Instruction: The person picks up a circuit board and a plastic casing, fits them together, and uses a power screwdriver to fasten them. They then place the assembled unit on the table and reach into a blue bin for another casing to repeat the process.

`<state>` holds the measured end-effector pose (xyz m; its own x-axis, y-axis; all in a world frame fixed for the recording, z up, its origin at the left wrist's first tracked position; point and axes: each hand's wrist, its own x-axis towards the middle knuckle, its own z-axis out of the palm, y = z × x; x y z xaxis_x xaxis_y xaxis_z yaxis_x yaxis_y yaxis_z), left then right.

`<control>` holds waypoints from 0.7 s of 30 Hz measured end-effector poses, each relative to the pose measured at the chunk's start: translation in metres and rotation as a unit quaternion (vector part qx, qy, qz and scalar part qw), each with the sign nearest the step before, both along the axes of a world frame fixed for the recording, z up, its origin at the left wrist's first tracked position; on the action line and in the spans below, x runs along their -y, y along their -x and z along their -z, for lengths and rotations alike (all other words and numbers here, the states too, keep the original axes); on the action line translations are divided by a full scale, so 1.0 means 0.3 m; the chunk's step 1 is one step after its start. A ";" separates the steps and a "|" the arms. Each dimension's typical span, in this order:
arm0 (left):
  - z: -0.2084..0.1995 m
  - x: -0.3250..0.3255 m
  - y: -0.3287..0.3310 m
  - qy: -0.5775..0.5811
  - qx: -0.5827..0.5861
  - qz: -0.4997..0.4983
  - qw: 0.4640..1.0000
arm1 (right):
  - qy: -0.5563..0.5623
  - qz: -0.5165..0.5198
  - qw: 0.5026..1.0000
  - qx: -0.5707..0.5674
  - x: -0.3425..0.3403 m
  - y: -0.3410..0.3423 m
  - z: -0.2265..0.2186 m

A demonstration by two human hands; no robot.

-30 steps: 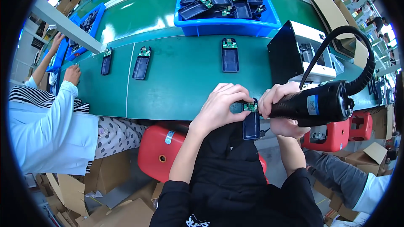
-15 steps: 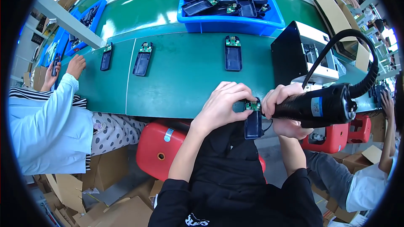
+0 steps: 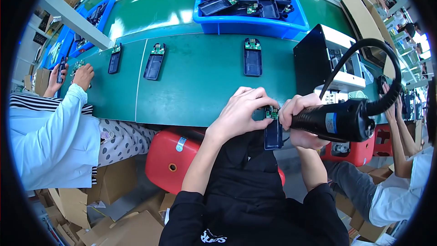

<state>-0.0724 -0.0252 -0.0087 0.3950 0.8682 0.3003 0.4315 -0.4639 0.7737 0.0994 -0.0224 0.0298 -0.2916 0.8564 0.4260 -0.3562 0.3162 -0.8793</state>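
While the left hand (image 3: 242,115) pinches the case (image 3: 273,136): it sits at the front edge of the bench (image 3: 195,95), four o'clock from the view's middle, thumb and fingers closed on its upper end.
Right hand (image 3: 306,138): wraps one black tool (image 3: 325,121) (its tip is hidden).
Risk: the case might slip down, being held only by fingertips; a tug from the hose (image 3: 395,75) could jolt the tool against the circuit board (image 3: 272,113).
Loose cases (image 3: 252,61): three in full view, one at one o'clock, two at ten.
Blue bin (image 3: 255,28): one, between twelve and one, its heap uncountable.
Machine (image 3: 313,59): one, at two.
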 end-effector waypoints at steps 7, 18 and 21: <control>-0.003 -0.008 0.003 0.031 -0.006 0.027 0.999 | -0.052 0.011 0.998 0.027 0.014 0.002 0.031; -0.079 0.020 0.112 0.065 -0.058 0.031 0.996 | -0.055 -0.004 0.993 -0.105 0.037 -0.027 0.029; -0.105 0.004 0.224 0.083 -0.065 -0.072 0.992 | -0.115 0.002 0.988 -0.107 0.034 -0.049 0.063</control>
